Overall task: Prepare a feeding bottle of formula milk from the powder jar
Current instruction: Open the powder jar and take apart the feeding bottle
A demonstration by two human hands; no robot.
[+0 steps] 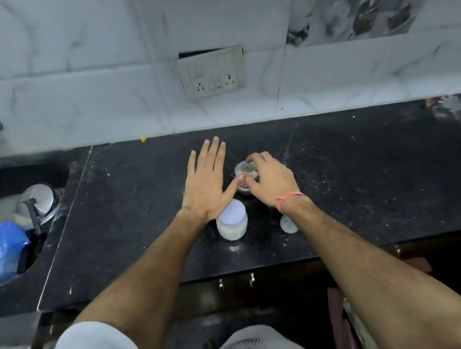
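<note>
Head view: on a dark speckled counter (366, 177), the left hand (206, 186) hovers flat, fingers straight and slightly spread, empty. The right hand (271, 181) curls its fingertips around a small round container (244, 171). Nearer the person stands a white lidded jar (232, 221), just beside a small pale object (288, 224) under the right wrist.

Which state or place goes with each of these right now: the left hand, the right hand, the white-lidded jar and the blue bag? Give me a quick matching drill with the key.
Things:
1. left hand
2. right hand
3. white-lidded jar
4. blue bag

States or places:
A. in the sink at far left
B. fingers curled on the small steel container
C. open and flat, holding nothing
D. upright on the black counter, lid on

Pairs: 1-C, 2-B, 3-D, 4-A
</note>
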